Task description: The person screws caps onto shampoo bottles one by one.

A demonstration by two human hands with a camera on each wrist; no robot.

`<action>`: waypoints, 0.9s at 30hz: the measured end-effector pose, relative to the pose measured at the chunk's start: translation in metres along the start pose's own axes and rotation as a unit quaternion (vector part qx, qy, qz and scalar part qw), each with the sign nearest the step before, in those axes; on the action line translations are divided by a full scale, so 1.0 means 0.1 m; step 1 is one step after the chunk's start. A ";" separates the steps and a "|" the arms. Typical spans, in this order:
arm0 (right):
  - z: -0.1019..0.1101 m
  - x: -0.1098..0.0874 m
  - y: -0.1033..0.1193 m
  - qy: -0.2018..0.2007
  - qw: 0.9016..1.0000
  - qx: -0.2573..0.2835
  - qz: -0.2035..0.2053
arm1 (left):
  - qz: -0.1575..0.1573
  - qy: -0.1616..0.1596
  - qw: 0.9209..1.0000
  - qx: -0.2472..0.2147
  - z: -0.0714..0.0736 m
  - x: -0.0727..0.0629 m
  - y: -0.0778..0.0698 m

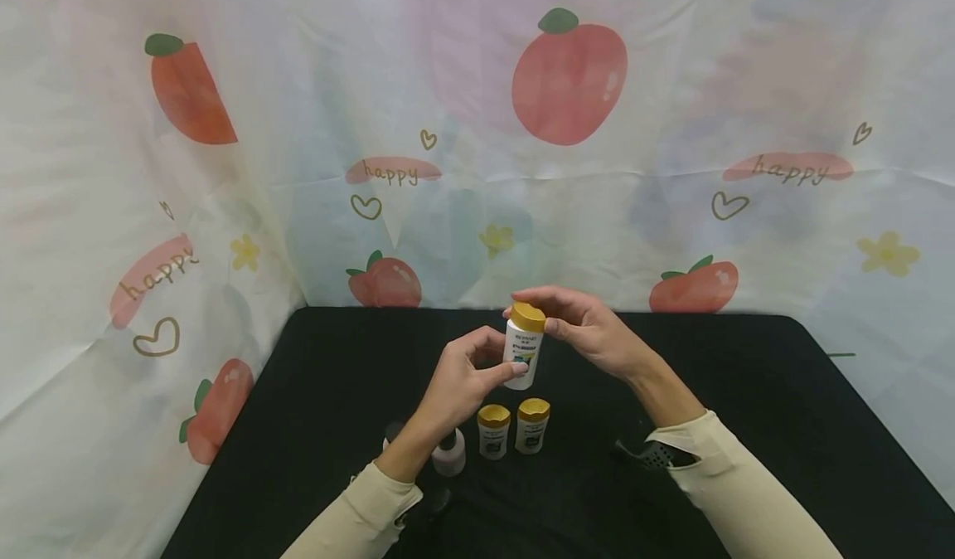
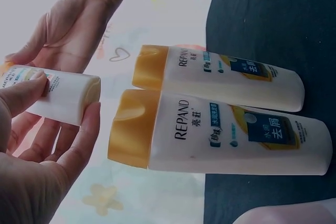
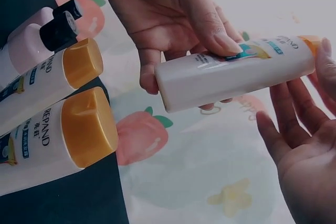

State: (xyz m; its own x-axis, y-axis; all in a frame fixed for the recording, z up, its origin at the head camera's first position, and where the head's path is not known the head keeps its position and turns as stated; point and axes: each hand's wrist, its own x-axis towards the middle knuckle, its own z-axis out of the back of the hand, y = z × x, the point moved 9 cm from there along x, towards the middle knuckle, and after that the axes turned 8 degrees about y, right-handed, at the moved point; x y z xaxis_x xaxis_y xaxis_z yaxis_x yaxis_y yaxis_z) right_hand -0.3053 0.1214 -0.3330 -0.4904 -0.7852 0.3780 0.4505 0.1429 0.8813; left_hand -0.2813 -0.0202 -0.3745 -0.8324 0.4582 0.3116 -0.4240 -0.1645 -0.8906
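Note:
Raised above the black table is a white shampoo bottle (image 1: pixel 521 345) with a gold cap (image 1: pixel 528 317). My left hand (image 1: pixel 461 374) grips its lower body, thumb across the front label and fingers behind. At the top, my right hand (image 1: pixel 589 335) holds the cap between thumb and index finger; its other fingers spread loosely below in the right wrist view. Two matching shampoo bottles, one on the left (image 1: pixel 493 440) and one on the right (image 1: pixel 531 436), stand upright on the table below the hands.
A pale pink bottle (image 1: pixel 448 458) with a black cap stands left of the white pair, and another (image 1: pixel 391 435) is mostly hidden behind my left forearm. The black-covered table (image 1: pixel 336 352) meets a printed cloth backdrop (image 1: pixel 462 86) at the rear and left.

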 end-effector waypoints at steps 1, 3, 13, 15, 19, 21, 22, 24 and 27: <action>0.00 -0.01 0.00 -0.003 1.000 -0.007 0.001 | 0.000 0.000 1.000 0.000 0.00 0.00 0.00; 0.01 -0.02 0.01 -0.010 1.000 -0.020 0.001 | 0.002 -0.001 1.000 0.000 -0.01 0.00 0.01; 0.02 -0.02 0.06 -0.044 0.998 -0.044 -0.014 | -0.001 -0.004 1.000 0.000 0.00 0.02 -0.01; 0.02 -0.01 0.06 -0.052 0.997 -0.054 -0.019 | -0.004 -0.005 1.000 0.002 0.00 0.02 -0.02; 0.03 -0.01 0.08 -0.066 0.995 -0.075 -0.021 | -0.004 -0.009 1.000 0.005 0.01 0.02 -0.01; 0.03 -0.01 0.08 -0.071 0.994 -0.082 -0.021 | -0.003 -0.012 1.000 0.007 0.01 0.02 -0.01; 0.03 -0.01 0.09 -0.073 0.994 -0.084 -0.022 | -0.003 -0.013 1.000 0.007 0.01 0.02 -0.01; 0.03 0.00 0.09 -0.078 0.993 -0.084 -0.025 | -0.002 -0.017 1.000 0.009 0.02 0.02 -0.01; 0.03 -0.01 0.08 -0.086 0.993 -0.081 -0.031 | -0.002 -0.022 1.000 0.008 0.02 0.01 -0.01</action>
State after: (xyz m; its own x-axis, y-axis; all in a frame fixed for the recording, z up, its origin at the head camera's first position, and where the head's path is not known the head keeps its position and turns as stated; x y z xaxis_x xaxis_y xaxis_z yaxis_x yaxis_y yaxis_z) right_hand -0.3037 0.1247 -0.3258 -0.6343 -0.6736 0.3793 0.5223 -0.0116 0.8527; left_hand -0.2826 -0.0215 -0.3729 -0.8454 0.4206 0.3292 -0.4326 -0.1777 -0.8839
